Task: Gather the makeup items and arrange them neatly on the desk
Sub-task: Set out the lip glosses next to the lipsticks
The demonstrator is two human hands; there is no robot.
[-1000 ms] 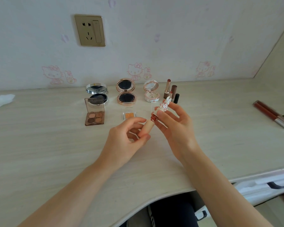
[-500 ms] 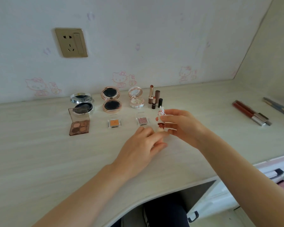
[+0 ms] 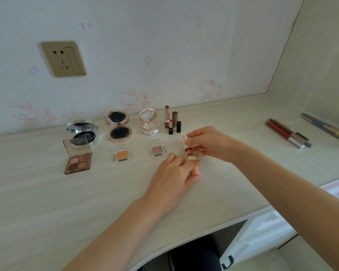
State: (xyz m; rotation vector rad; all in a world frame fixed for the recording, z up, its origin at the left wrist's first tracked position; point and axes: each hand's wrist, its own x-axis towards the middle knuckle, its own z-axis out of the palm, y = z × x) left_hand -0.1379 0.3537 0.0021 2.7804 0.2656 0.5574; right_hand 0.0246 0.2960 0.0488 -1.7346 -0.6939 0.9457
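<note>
My left hand [image 3: 174, 173] grips a cream lipstick tube [image 3: 191, 157] standing on the desk, its red tip up. My right hand [image 3: 207, 143] holds the lipstick's patterned white cap [image 3: 185, 139] just above the tip. Behind them stand three open compacts: silver [image 3: 81, 132], rose-gold [image 3: 118, 127] and pink [image 3: 149, 122]. To the right of these are upright lipsticks [image 3: 171, 122]. In front lie a brown eyeshadow palette [image 3: 77, 159], an orange single shadow [image 3: 121, 155] and a pink single shadow [image 3: 157, 150].
Two red lip gloss tubes [image 3: 286, 133] and thin pencils [image 3: 325, 127] lie at the desk's right end by the side wall. A wall socket [image 3: 64, 58] is mounted above. The desk's curved front edge [image 3: 204, 229] has a white drawer unit [image 3: 262, 231] below it.
Both hands have lowered the lipstick from mid-air to the desk, right of the pink shadow. The camera view has turned to the right.
</note>
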